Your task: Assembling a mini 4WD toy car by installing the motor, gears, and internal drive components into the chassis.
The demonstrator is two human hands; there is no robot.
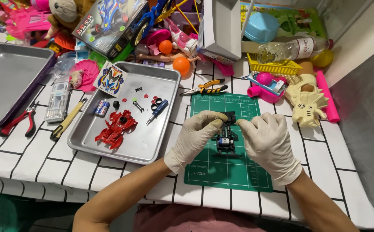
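Both my hands wear pale latex gloves and meet over a green cutting mat [221, 172]. My left hand [193, 137] and my right hand [266, 144] pinch the far end of a small black toy car chassis [225, 139] from either side. The chassis stands on the mat between my palms, its motor end toward me. A red toy car body shell [117, 128] lies in the metal tray [88, 141] to the left. In the same tray lie a blue-handled screwdriver [157, 111], two small batteries [101, 108] and several tiny red and black parts.
Yellow-black pliers [206, 88] lie beyond the mat. Red-handled cutters [21, 122], a yellow-handled tool [68, 120] and a clear bit case [58, 102] sit left of the tray. A second, larger tray [6, 81] is at far left. Toys, a box and a bottle crowd the back.
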